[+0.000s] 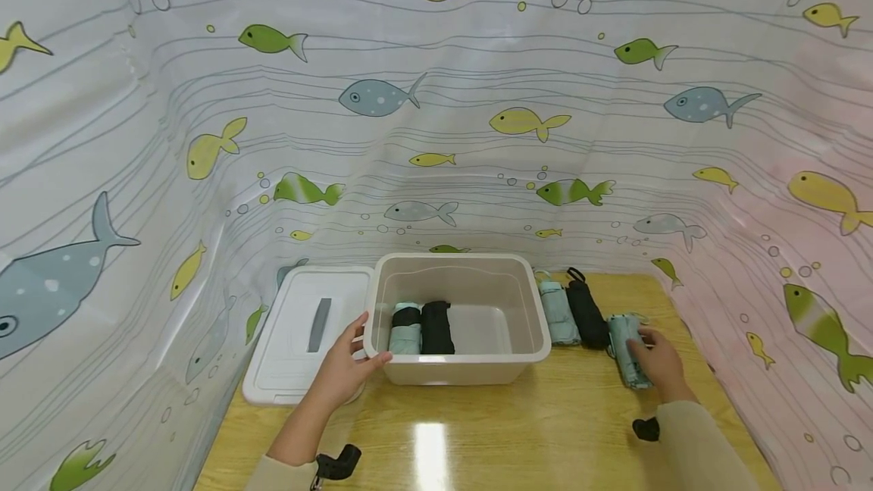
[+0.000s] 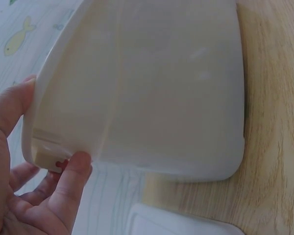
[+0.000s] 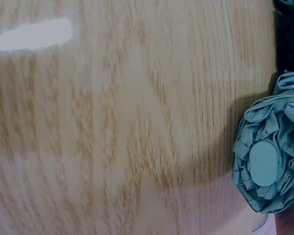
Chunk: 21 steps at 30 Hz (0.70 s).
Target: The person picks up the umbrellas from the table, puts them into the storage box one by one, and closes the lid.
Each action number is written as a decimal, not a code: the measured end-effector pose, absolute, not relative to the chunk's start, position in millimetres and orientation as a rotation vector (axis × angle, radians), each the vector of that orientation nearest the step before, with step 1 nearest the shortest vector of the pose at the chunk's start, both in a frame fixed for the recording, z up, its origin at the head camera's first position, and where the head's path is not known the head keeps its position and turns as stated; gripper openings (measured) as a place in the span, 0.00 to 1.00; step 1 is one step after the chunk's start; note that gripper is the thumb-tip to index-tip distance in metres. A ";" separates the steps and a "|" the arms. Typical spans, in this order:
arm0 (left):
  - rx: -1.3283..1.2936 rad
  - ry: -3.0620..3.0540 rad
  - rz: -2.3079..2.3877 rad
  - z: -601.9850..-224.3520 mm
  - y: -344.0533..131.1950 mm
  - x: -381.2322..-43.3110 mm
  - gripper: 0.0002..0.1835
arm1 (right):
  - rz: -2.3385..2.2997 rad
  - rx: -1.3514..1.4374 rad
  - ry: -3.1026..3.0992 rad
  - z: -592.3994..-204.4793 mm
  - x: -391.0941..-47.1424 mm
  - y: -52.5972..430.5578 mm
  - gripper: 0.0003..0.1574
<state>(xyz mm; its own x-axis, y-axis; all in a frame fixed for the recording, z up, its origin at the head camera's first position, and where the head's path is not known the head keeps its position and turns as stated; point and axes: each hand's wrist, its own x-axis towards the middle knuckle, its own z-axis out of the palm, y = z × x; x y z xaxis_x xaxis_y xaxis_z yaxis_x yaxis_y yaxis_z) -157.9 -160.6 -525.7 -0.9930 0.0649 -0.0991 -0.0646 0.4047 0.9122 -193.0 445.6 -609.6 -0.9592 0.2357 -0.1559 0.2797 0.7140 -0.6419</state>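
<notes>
A cream plastic storage box stands in the middle of the table. My left hand pinches its front left corner, thumb and fingers about the rim. In the left wrist view, that hand holds the box's edge. Inside lie a folded pale green umbrella with a black band and a black folded umbrella, side by side. On the right, my right hand grips a folded pale green umbrella from its right side. The right wrist view shows that umbrella's oval end and gathered cloth.
Between box and right hand lie another pale green umbrella and a black umbrella with a wrist loop. The white lid with a grey handle lies left of the box. A fish-print curtain surrounds the wooden table.
</notes>
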 end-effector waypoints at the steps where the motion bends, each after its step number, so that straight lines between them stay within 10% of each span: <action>1: 0.003 2.533 1.652 -525.6 -160.8 -157.9 0.51 | -1.080 0.427 2.834 -608.5 -192.7 445.1 0.43; 21: 0.017 2.518 1.672 -526.7 -161.0 -159.4 0.51 | -1.003 0.446 2.646 -601.5 -202.4 448.0 0.59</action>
<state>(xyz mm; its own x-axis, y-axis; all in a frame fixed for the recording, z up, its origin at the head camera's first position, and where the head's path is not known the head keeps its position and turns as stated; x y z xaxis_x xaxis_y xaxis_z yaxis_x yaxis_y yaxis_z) -159.4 -161.0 -526.7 -0.9928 0.0752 -0.0927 -0.0563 0.3898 0.9192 -202.4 448.0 -601.5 -0.9144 0.1868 -0.3592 0.3780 0.7119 -0.5919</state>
